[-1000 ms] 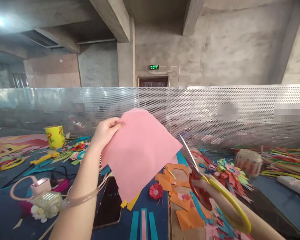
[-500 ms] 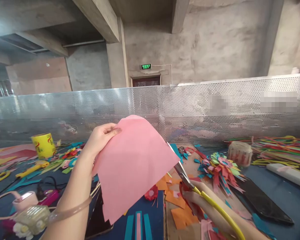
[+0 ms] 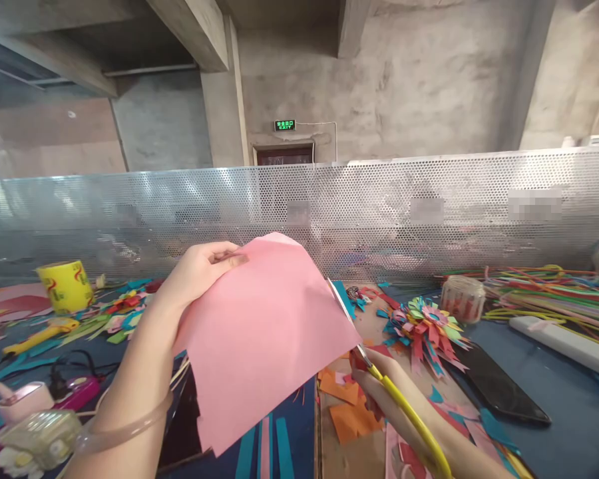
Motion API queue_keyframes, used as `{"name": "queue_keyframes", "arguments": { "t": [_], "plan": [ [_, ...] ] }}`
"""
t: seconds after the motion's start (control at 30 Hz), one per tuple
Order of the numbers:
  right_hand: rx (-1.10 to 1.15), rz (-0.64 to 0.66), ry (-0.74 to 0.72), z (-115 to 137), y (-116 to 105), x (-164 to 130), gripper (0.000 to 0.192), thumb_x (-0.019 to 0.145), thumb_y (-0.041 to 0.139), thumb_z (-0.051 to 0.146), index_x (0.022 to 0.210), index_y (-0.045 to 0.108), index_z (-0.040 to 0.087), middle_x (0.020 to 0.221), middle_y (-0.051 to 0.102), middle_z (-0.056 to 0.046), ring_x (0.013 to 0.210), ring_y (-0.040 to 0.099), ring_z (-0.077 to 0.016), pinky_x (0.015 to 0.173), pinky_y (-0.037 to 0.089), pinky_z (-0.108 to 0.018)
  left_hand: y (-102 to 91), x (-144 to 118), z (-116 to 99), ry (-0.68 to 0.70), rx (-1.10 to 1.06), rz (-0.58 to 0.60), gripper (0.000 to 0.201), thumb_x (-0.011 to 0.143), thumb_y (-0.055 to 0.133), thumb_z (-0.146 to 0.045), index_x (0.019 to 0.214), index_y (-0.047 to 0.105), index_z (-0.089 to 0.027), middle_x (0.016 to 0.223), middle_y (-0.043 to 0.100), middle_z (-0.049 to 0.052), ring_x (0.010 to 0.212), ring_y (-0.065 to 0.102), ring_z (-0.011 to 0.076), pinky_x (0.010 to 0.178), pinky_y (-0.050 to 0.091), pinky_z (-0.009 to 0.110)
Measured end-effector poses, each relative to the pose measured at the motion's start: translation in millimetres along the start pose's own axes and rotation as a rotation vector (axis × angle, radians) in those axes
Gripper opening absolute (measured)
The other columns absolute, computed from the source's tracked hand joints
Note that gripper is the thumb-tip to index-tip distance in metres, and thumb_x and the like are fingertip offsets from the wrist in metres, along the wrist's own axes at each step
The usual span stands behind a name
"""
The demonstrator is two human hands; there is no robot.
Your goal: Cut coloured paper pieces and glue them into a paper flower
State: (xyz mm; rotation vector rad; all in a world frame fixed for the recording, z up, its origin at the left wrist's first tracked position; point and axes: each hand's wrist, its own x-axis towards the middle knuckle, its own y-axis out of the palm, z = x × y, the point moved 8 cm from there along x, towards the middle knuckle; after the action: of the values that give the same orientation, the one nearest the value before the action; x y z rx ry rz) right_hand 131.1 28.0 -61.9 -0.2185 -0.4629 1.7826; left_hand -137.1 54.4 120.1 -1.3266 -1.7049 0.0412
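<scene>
A large sheet of pink paper (image 3: 274, 332) hangs in front of me, curved at its top. My left hand (image 3: 207, 273) pinches its upper left edge between thumb and fingers. On the other side, my right hand (image 3: 379, 379) grips scissors (image 3: 397, 396) with yellow handles. Their blades lie along the right edge of the sheet, one blade showing beyond the paper and the other mostly hidden behind it. Below the sheet, blue and pink paper strips (image 3: 264, 449) lie side by side on the table.
Orange paper scraps (image 3: 352, 420) lie under my right hand. To the right are a ribboned paper flower (image 3: 432, 322), a black phone (image 3: 504, 386), a clear jar (image 3: 462, 299) and coloured strips. A yellow tape roll (image 3: 66, 286) and a hot glue gun (image 3: 42, 336) are at left. A perforated metal panel (image 3: 204, 213) stands behind.
The scissors have moved up and further along the sheet's right edge, with less blade showing below it. My view has shifted slightly to the right. Both hands keep their holds.
</scene>
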Motion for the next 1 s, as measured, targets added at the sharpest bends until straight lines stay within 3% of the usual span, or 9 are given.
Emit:
{"name": "queue_keyframes", "arguments": {
  "t": [0.3,0.6,0.8,1.0],
  "plan": [
    [0.031,-0.123,-0.023,16,-4,-15,0.014,0.075,0.041,0.032,0.068,0.042,0.019,0.059,0.040,0.005,0.052,0.037,-0.0092,0.049,0.032,-0.020,8.5,-3,-11,0.001,-0.037,0.080,0.026,0.069,0.064,-0.040,0.078,0.067,-0.016,0.074,0.065,-0.002,0.069,0.055,0.0136,0.059,0.040,0.020],
    [0.011,-0.096,-0.047,-2,0,-4,0.016,0.076,0.040,0.027,0.062,0.043,0.018,0.051,0.046,0.005,0.046,0.043,-0.0088,0.048,0.033,-0.020,13.3,-7,-22,0.012,-0.001,0.123,0.027,0.070,0.062,-0.041,0.081,0.067,-0.017,0.077,0.066,-0.001,0.074,0.057,0.0136,0.063,0.042,0.020],
    [0.008,-0.091,-0.062,6,-2,-5,0.013,0.073,0.041,0.027,0.073,0.050,0.016,0.052,0.046,0.004,0.048,0.047,-0.0110,0.048,0.037,-0.021,16.6,-8,-25,0.030,-0.020,0.156,0.027,0.071,0.061,-0.041,0.082,0.067,-0.017,0.079,0.067,0.000,0.073,0.058,0.0135,0.064,0.042,0.021],
    [-0.037,-0.191,-0.082,2,-4,-3,0.015,0.073,0.041,0.031,0.066,0.044,0.018,0.054,0.041,0.005,0.045,0.041,-0.0089,0.045,0.035,-0.020,16.1,-7,-23,0.011,0.030,0.164,0.027,0.072,0.061,-0.042,0.082,0.067,-0.018,0.077,0.067,-0.002,0.072,0.057,0.0119,0.062,0.040,0.019]
  ]
}}
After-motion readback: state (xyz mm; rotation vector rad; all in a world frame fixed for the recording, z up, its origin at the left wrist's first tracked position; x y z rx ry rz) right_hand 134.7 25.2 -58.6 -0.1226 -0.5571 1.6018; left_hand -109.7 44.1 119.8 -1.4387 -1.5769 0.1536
